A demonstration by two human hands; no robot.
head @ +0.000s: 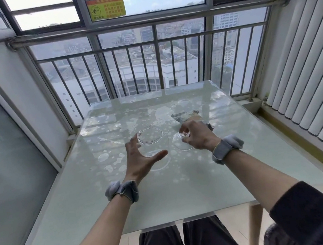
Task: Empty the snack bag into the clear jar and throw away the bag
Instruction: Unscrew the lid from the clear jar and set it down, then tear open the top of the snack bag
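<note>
Your right hand [196, 138] is pinching the clear lid [180, 147] by its edge, just right of the clear jar [153, 143], which stands open-mouthed and empty near the middle of the counter [185, 190]. I cannot tell whether the lid already rests on the glass, so lower it flat and let go only once it sits, away from the jar's mouth. The snack bag [186, 116] lies just beyond that hand, toward the far right, and whether it is torn open I cannot tell. Your left hand [141, 161] is released, fingers spread wide at the jar's left and near side, gripping nothing. Close it around the jar's wall to steady it, since a light empty jar on smooth glass will likely slide. With the lid down, reach over it for the bag rather than dragging the bag across it
</note>
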